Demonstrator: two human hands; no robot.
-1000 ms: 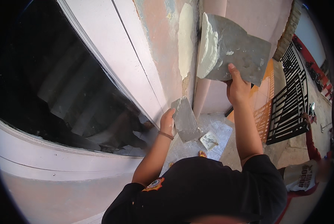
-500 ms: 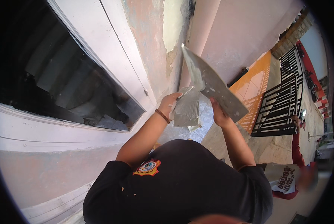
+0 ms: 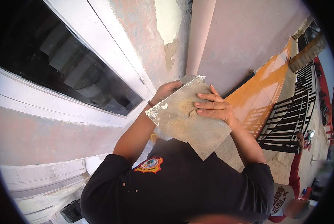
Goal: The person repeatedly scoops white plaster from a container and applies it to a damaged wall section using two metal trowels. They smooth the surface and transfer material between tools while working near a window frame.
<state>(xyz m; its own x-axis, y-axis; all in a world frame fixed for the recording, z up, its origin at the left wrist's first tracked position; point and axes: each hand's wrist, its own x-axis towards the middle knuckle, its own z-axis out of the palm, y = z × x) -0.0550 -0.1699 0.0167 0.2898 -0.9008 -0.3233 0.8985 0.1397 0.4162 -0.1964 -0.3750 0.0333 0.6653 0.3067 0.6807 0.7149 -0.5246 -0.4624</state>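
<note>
My right hand is closed on a broad, flat grey-beige board, its fingers spread over the face turned toward me and its thumb hidden. The board is tilted; whitish crust lines its upper edge and left corner. Behind it, my left hand grips a smaller flat grey plate, only a strip of which shows past the board's top. The board covers most of my left fingers. Whether the two pieces touch, I cannot tell.
On the left is a white-framed glass pane. Ahead, a wall has a peeled patch beside a pink pillar. To the right lie orange tiles and a black metal gate; another person's hand is at the gate.
The larger board has swung down and left across the smaller plate, turning its dry face toward me. Grey paste, visible earlier on both pieces, is now hidden. My view has shifted slightly.
</note>
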